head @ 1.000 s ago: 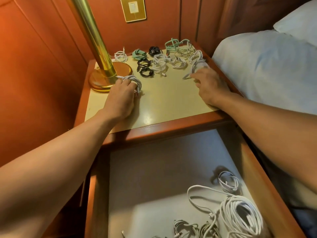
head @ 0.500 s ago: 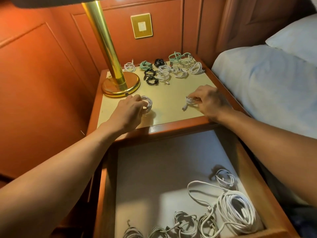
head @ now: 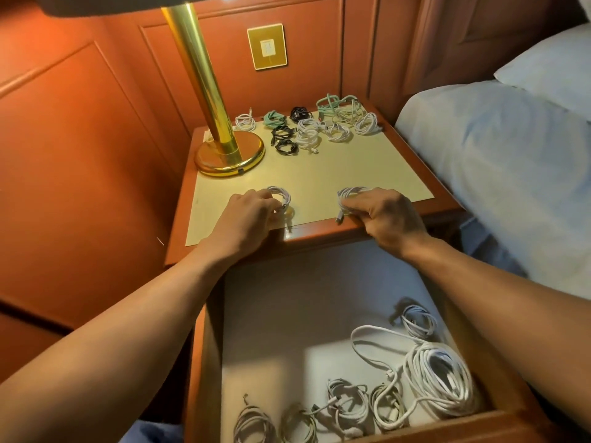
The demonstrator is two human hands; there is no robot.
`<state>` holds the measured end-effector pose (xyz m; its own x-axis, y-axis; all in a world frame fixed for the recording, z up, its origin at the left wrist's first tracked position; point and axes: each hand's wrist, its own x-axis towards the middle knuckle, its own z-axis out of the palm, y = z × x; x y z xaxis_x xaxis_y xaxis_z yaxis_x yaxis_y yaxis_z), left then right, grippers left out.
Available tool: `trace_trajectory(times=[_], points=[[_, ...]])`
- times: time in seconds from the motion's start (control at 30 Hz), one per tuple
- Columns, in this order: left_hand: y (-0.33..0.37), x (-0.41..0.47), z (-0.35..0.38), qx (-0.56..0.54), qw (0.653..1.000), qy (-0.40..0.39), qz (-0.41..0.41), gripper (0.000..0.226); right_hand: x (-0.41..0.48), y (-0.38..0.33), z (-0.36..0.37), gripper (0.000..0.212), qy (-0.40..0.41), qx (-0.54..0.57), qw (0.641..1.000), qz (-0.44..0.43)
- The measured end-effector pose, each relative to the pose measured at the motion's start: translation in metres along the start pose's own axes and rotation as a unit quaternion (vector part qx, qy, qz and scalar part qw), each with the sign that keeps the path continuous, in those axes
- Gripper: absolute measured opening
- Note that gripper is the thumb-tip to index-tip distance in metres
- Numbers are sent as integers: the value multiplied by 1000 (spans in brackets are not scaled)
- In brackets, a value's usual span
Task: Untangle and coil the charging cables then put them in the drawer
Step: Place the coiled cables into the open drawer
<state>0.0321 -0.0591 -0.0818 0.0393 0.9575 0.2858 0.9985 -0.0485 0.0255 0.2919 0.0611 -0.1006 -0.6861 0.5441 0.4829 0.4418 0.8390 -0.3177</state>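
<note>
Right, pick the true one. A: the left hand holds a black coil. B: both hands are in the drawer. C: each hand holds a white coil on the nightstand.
C: left hand grips the left coil, right hand the right coil, both white, at the nightstand's front edge.

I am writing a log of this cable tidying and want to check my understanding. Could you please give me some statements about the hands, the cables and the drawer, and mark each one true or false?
1. The left hand grips the left white coil, and the right hand grips the right white coil. True.
2. The drawer is closed. False: it is pulled open, with white cables lying inside.
3. The black coils lie in the drawer. False: they lie on the nightstand top, near the brass lamp.
4. The brass lamp stands at the left rear of the nightstand top. True.
</note>
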Motion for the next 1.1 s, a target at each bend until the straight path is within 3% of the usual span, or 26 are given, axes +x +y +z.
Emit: trace_trajectory(times=[0.07, 0.27, 0.37, 0.5, 0.67, 0.8, 0.9, 0.97, 1.1], points=[[12, -15, -5, 1, 1000, -3, 13, 15, -15, -15, -2, 32, -9, 21, 999, -28], [51, -91, -9, -29, 997, 2, 77, 11, -80, -56, 7, 34, -29, 2, 992, -122], [67, -141, 8, -41, 998, -16, 52, 13, -116, -70, 20, 36, -56, -9, 988, -146], [78, -187, 41, -60, 996, -56, 39, 10, -147, -71, 36, 35, -130, -2, 984, -121], [89, -204, 64, -62, 986, -152, 42, 9, -163, -71, 51, 27, -293, -17, 953, -78], [98, -199, 61, -90, 972, -212, 38, 23, -170, -73, 53, 32, -252, 24, 964, -78], [94, -195, 53, -128, 974, -186, 5, 41, -169, -80, 51, 41, -182, 6, 980, -76], [91, -193, 50, -143, 977, -158, -12, 39, -165, -82, 48, 45, -159, -23, 985, -56], [89, -193, 50, -155, 972, -163, -70, 41, -160, -88, 47, 48, -264, -64, 962, -15]])
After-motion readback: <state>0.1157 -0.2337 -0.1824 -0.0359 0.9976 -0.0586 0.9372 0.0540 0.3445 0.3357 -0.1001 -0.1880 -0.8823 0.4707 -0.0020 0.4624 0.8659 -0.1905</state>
